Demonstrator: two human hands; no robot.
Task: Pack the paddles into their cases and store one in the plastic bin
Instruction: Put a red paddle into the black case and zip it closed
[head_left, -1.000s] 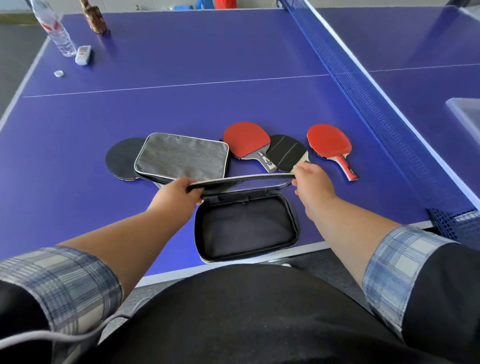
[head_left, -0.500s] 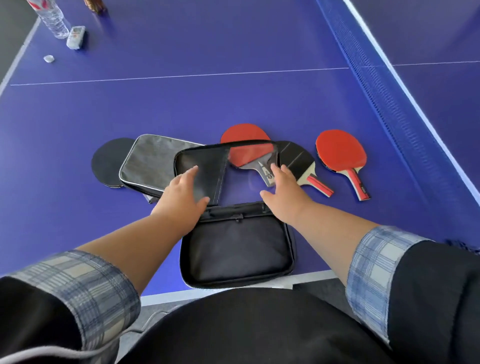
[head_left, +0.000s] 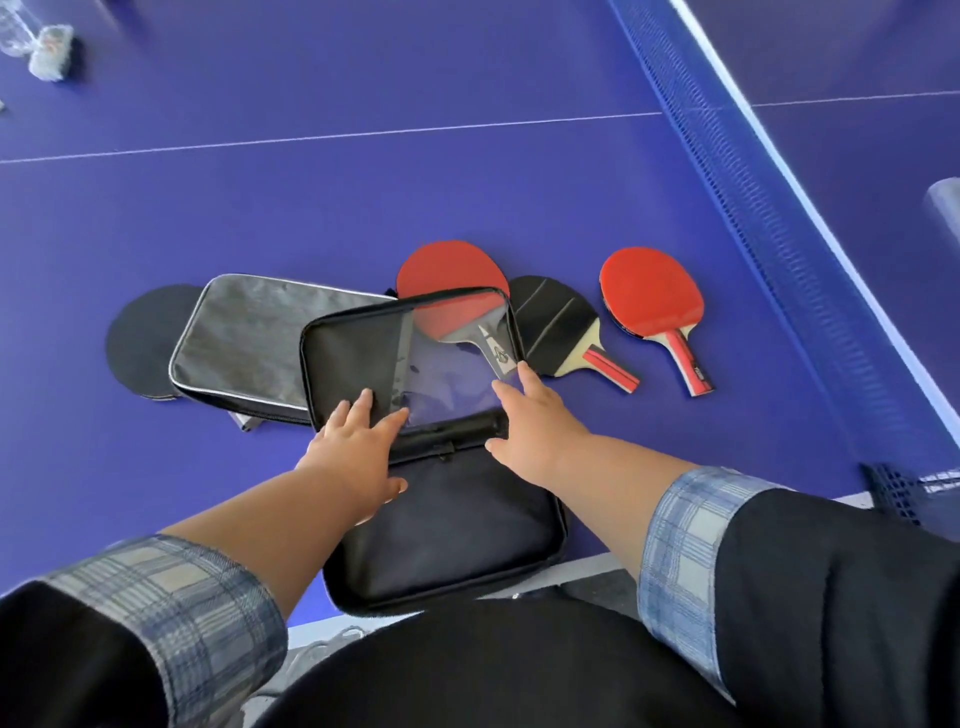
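A black paddle case (head_left: 447, 535) lies unzipped and spread flat at the table's near edge, its lid with a clear window folded back. My left hand (head_left: 358, 447) presses flat on the lid's left part. My right hand (head_left: 535, 421) rests with spread fingers on the lid's right edge near the hinge. A red paddle (head_left: 447, 275) lies partly under the lid. To its right lie a black paddle (head_left: 556, 322) and another red paddle (head_left: 652, 296). A closed grey case (head_left: 249, 338) covers most of a black paddle (head_left: 140, 332) on the left.
The blue table-tennis table (head_left: 363, 197) has its net (head_left: 769, 223) running along the right. A corner of a clear plastic bin (head_left: 943, 208) shows beyond the net at the right edge. A water bottle and small items (head_left: 49, 52) sit far left.
The case lid, held half raised a second ago, has been folded back flat over the red paddle. Both hands moved from its edge onto its inner face. The camera tilted down.
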